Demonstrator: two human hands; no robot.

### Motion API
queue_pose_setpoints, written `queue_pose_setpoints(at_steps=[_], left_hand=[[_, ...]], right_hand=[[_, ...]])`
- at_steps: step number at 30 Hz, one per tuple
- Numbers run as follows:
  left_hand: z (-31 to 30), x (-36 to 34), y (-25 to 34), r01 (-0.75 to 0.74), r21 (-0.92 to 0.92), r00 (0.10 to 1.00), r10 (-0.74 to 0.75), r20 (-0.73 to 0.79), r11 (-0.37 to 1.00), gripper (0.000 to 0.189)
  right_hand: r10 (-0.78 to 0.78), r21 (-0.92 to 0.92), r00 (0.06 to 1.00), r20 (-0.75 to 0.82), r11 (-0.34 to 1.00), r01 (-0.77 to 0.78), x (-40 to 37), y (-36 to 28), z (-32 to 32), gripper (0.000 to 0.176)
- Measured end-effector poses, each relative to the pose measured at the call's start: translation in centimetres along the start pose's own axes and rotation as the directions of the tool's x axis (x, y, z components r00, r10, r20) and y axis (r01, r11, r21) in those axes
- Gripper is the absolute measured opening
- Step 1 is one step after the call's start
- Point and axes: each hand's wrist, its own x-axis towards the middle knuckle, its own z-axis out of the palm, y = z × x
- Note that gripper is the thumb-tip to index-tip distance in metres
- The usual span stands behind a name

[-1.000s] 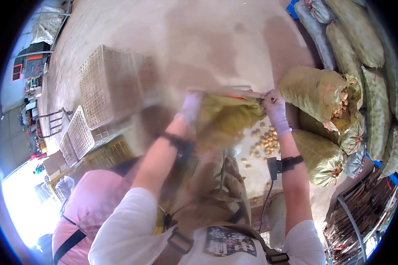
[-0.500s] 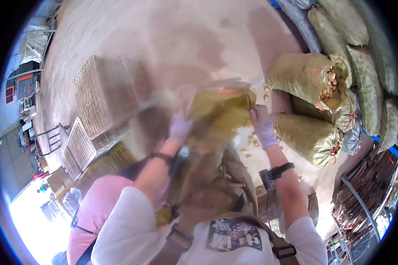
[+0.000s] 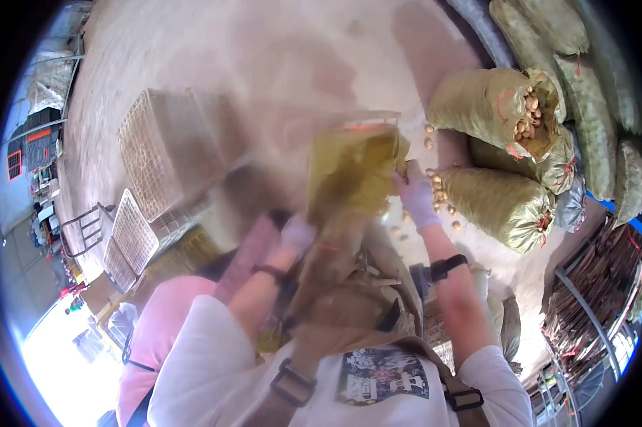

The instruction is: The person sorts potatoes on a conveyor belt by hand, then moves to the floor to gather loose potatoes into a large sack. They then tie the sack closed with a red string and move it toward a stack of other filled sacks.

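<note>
A yellow-green mesh sack (image 3: pixel 353 167), blurred by motion, hangs in front of my body. My right hand (image 3: pixel 417 197), in a pale glove, is closed on the sack's right edge. Lower and to the left, my left hand (image 3: pixel 297 235), also gloved, is close to the sack's lower left side; its fingers are smeared, and whether it touches the sack cannot be made out. Small round brown items (image 3: pixel 440 192) lie scattered on the floor to the right of my right hand.
Full sacks (image 3: pixel 493 206) lie at the right, an open one (image 3: pixel 477 107) showing round brown items. Blurred white crates (image 3: pixel 146 153) stand at the left. A person in pink (image 3: pixel 160 313) is beside me at the lower left. Brown sheets (image 3: pixel 597 285) are stacked at the far right.
My left hand has moved down, away from the sack's upper left side. The sack has shifted slightly up and looks flatter, with my right hand still at its right edge.
</note>
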Motion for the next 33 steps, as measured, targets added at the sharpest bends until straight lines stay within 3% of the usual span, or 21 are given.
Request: queue_pose_setpoints(at_steps=[1,2,4,7,9,11,14,17,18,21,22,24,26,28,30,31,33], left_hand=[[-1.2,-1.3,1.4,0.010,0.006,0.999,-0.010,0.047,1.000,0.040],[-1.9,-2.2,2.6,0.018,0.015,0.995,-0.019,0.094,1.000,0.040],[-1.5,-3.3,3.5,-0.094,0.070,0.995,0.092,0.040,0.993,0.029],[0.1,-4.5,3.7,-0.222,0.141,0.975,0.218,0.042,0.965,0.028],[0.1,-5.0,3.3,-0.214,0.156,0.977,0.207,0.056,0.964,0.032],[-0.3,-5.5,3.2,-0.119,0.133,0.992,0.112,0.060,0.984,0.041],[-1.9,-5.2,-1.9,-0.126,-0.026,0.992,0.126,-0.007,0.992,0.037],[-2.1,-6.4,-2.8,-0.033,0.087,0.998,0.028,0.055,0.996,0.036],[-1.4,-6.8,-2.8,-0.044,0.019,0.998,0.043,0.045,0.999,0.036],[0.1,-7.1,-1.2,0.059,0.125,0.981,-0.081,0.179,0.990,0.039],[0.4,-7.3,-0.7,0.001,0.147,0.986,-0.026,0.166,0.989,0.040],[0.4,-8.0,-0.2,-0.110,0.207,0.986,0.081,0.144,0.972,0.043],[0.0,-8.4,0.0,-0.208,0.287,0.958,0.135,0.252,0.935,0.046],[-0.6,-9.8,1.2,-0.180,0.324,0.955,0.087,0.282,0.929,0.049],[-1.2,-11.0,3.1,-0.039,0.326,0.974,-0.038,0.225,0.945,0.052],[-1.4,-10.4,3.3,-0.053,0.356,0.961,-0.050,0.272,0.933,0.055],[-1.6,-9.9,3.1,-0.073,0.414,0.921,-0.097,0.376,0.907,0.060]], right_hand=[[-0.089,-0.227,0.994,0.062,0.969,0.101,-0.4,-0.2,-0.2,0.049],[-0.089,-0.285,0.996,0.000,0.955,0.085,-0.8,-0.9,-0.5,0.056],[-0.103,-0.398,0.985,-0.135,0.916,0.041,-1.3,-2.9,-0.8,0.070],[0.128,-0.395,0.987,-0.101,0.905,-0.158,-0.8,-4.2,1.3,0.081],[0.214,-0.497,0.971,0.108,0.857,-0.134,-0.8,-1.3,2.2,0.074],[0.316,-0.458,0.932,0.178,0.865,-0.205,-2.6,0.4,0.5,0.065],[0.280,-0.084,0.955,0.098,0.958,-0.273,-10.6,5.1,-2.7,0.051],[0.281,-0.086,0.951,0.132,0.959,-0.272,-16.6,2.4,-3.1,0.049],[0.381,-0.101,0.906,0.187,0.924,-0.368,-17.4,1.9,-2.6,0.049],[0.331,-0.202,0.933,0.140,0.932,-0.301,-20.0,3.4,-0.7,0.046],[0.399,-0.151,0.897,0.191,0.915,-0.375,-20.2,3.4,-1.4,0.044],[0.390,-0.092,0.912,0.125,0.920,-0.381,-21.3,2.7,-2.3,0.045],[0.413,-0.049,0.905,0.104,0.911,-0.410,-21.8,2.8,-2.2,0.045],[0.457,-0.032,0.880,0.127,0.889,-0.457,-21.7,3.2,-2.1,0.047],[0.399,-0.083,0.907,0.138,0.917,-0.391,-22.0,5.5,-0.5,0.047],[0.371,-0.109,0.917,0.145,0.927,-0.358,-22.0,5.8,0.0,0.047],[0.446,-0.072,0.884,0.138,0.895,-0.441,-22.0,5.9,0.5,0.046]])
